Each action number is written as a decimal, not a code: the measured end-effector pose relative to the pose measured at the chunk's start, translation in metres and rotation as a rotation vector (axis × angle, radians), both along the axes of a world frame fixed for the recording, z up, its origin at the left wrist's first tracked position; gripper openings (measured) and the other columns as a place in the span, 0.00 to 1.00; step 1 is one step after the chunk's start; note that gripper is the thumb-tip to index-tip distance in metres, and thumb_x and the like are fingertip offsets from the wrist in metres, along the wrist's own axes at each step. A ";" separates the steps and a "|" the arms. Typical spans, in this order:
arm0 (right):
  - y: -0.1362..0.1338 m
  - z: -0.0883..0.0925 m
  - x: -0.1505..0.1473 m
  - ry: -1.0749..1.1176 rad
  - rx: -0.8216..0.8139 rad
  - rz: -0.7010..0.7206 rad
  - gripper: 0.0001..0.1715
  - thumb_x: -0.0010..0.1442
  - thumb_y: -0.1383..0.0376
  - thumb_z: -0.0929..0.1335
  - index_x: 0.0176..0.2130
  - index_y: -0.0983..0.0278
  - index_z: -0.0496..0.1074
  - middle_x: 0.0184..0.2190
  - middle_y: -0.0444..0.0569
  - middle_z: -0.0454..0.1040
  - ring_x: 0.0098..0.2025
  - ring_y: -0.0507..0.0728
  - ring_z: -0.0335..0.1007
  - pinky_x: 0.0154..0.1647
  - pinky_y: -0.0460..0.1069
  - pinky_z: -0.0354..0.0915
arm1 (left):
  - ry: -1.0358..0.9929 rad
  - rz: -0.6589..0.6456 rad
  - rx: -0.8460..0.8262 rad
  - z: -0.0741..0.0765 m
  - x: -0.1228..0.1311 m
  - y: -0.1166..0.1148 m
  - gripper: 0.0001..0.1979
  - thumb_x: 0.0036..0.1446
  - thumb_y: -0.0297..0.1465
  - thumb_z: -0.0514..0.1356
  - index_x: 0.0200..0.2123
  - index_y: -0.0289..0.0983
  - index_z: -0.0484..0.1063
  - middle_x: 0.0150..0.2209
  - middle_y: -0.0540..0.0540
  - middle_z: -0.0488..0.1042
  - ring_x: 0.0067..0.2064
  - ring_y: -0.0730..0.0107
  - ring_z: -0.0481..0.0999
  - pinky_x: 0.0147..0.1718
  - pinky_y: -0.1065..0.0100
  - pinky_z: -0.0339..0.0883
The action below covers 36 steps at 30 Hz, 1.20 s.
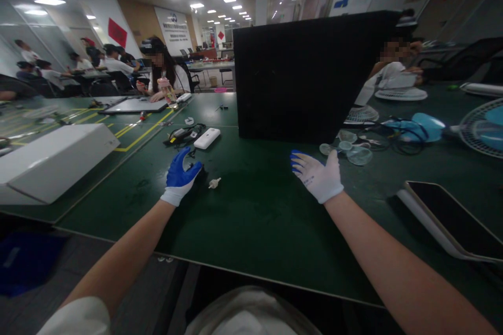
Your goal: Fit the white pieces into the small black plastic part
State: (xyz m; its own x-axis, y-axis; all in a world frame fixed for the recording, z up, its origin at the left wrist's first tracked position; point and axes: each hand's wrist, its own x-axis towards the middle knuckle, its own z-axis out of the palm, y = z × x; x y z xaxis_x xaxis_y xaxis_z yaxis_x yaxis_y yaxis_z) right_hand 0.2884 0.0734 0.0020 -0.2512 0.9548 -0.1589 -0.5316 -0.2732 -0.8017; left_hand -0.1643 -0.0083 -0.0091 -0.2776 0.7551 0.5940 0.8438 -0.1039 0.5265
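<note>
Both my hands wear white gloves with blue palms and fingers. My left hand (181,174) is over the green table, thumb and fingers apart, with a dark item partly hidden just behind its thumb. Beside it on the right lies a small off-white part (214,183), untouched, whose kind I cannot make out. Farther right, my right hand (317,174) is held open, fingers stretched and thumb up, with nothing in it. Beyond the left hand are a white rounded device (207,138) and a black cable bundle (184,135).
A large black panel (306,78) stands upright ahead. At left lies a long white box (58,159). On the right are a phone (456,217) on a white block, clear blue fan blades (349,149) and a fan grille (485,125). Other people sit across the table and beyond.
</note>
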 end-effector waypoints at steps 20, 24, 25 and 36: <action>-0.001 0.004 -0.003 -0.001 -0.017 -0.013 0.56 0.59 0.29 0.46 0.55 0.61 0.75 0.54 0.59 0.77 0.58 0.67 0.73 0.47 0.60 0.77 | 0.225 -0.509 -0.117 0.002 0.150 0.042 0.16 0.63 0.42 0.59 0.40 0.39 0.83 0.49 0.38 0.80 0.56 0.52 0.76 0.60 0.49 0.66; 0.004 0.000 -0.002 -0.027 -0.023 -0.030 0.56 0.59 0.29 0.47 0.55 0.60 0.75 0.54 0.59 0.78 0.60 0.67 0.72 0.48 0.61 0.77 | 0.255 -0.602 -0.109 0.005 0.198 0.039 0.16 0.65 0.41 0.57 0.40 0.40 0.82 0.48 0.40 0.81 0.55 0.54 0.76 0.59 0.49 0.67; 0.005 -0.001 -0.001 -0.031 -0.016 -0.032 0.56 0.58 0.28 0.47 0.55 0.60 0.75 0.53 0.59 0.78 0.59 0.67 0.72 0.48 0.61 0.76 | 0.260 -0.618 -0.103 0.006 0.209 0.037 0.16 0.65 0.41 0.57 0.40 0.40 0.82 0.48 0.40 0.81 0.55 0.54 0.76 0.59 0.49 0.67; 0.009 0.001 0.001 0.071 -0.030 -0.043 0.57 0.61 0.31 0.45 0.53 0.66 0.76 0.41 0.59 0.83 0.38 0.63 0.80 0.37 0.56 0.78 | 0.159 -0.817 -0.030 0.012 0.281 0.016 0.20 0.62 0.38 0.61 0.55 0.39 0.73 0.57 0.38 0.75 0.60 0.53 0.73 0.60 0.48 0.68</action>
